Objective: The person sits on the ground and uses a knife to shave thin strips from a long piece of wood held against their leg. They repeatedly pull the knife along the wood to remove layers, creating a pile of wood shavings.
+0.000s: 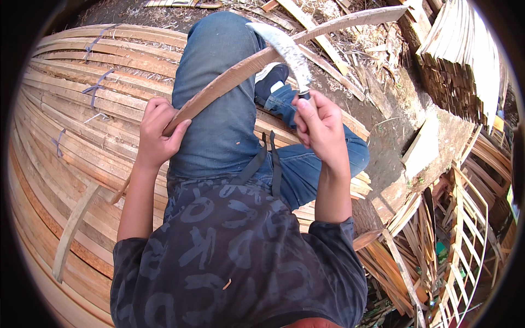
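Observation:
My left hand is closed round the near end of a long wooden strip. From there the strip slants across my jeans-clad thigh and on toward the far right. In my right hand is a sickle-shaped knife, its fingers wrapped round the handle. The pale curved blade rises from that fist, crosses over the strip and hooks to the left. Whether the edge touches the wood, I cannot tell. Most of the handle is hidden by my fingers.
Bundled wooden slats, tied with purple strips, lie under and left of me. A stack of thin boards stands far right. Beside it lies a flat slab. A slatted lattice leans at lower right, near loose sticks. Shavings cover the ground ahead.

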Tool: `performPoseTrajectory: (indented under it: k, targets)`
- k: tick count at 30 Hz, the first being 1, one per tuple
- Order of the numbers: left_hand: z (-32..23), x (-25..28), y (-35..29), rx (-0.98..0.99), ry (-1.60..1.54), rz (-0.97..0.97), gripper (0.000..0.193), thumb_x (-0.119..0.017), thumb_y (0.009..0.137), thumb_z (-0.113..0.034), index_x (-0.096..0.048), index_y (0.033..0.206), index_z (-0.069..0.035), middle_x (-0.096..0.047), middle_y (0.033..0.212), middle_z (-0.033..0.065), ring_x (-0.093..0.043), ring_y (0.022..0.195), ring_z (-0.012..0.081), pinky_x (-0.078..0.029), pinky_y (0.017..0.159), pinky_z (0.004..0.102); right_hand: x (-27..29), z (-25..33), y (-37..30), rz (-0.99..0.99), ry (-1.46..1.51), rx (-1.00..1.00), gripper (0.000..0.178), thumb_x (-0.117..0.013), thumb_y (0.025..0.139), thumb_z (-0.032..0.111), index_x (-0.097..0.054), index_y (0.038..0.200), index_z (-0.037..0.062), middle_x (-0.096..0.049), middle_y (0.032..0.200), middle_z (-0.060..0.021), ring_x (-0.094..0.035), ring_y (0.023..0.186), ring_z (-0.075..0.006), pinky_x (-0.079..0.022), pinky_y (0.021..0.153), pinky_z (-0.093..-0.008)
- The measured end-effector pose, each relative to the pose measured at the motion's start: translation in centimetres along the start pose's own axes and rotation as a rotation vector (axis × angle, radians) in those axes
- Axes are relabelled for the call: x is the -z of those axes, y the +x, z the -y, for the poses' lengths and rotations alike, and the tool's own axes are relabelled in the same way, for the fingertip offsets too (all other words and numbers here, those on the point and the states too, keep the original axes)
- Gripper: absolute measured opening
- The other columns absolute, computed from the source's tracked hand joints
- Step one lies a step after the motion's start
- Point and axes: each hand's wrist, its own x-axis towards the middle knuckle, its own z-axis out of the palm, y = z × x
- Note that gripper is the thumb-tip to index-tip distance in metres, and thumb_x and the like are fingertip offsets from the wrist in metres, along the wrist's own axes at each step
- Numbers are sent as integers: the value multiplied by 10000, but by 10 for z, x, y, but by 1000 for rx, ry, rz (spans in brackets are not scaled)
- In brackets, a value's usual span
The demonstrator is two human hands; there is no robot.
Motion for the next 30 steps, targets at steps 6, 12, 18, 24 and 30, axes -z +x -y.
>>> performPoseTrajectory:
  k: [6, 12, 18, 24, 30]
  targets:
    - [-6, -2, 7, -28, -18, -23, 173, -740, 692, -9, -576, 745, 5, -540, 728, 97, -513, 820, 297, -432, 716, 373, 16, 8, 2, -130, -4, 112, 226, -568, 974, 196, -602, 1010, -25, -483, 593, 17, -372, 414, -18, -263, 353, -186]
    - [-1, -2, 4, -35, -22, -22, 172, -738, 693, -3, -572, 738, 0, -535, 727, 96, -509, 815, 292, -431, 713, 374, 3, 10, -2, -99, -155, 72, 203, -534, 991, 199, -570, 1018, 0, -448, 596, 23, -363, 413, -34, -289, 363, -199]
    - [-2, 0, 2, -11, -34, -25, 167, -739, 694, -6, -577, 739, -6, -538, 738, 93, -513, 829, 294, -433, 724, 378, 117, 52, -5, -656, 215, 459, 216, -502, 1008, 260, -514, 1025, 45, -419, 620, 10, -354, 421, -50, -286, 345, -202]
    - [-8, -7, -3, -29, 44, -67, 147, -713, 697, 23, -575, 745, 3, -526, 734, 93, -509, 830, 310, -436, 722, 383, 46, -5, -19, -247, -116, 250, 118, -641, 898, 80, -525, 915, 59, -498, 594, 23, -458, 458, -45, -339, 390, -206]
    - [-19, -20, -17, -34, 160, -101, 205, -653, 663, 76, -549, 820, -6, -508, 839, 123, -508, 876, 329, -437, 768, 411, -4, -30, -15, -217, -720, 200, 173, -617, 891, 133, -506, 963, 23, -553, 597, -116, -552, 522, -297, -414, 533, -361]
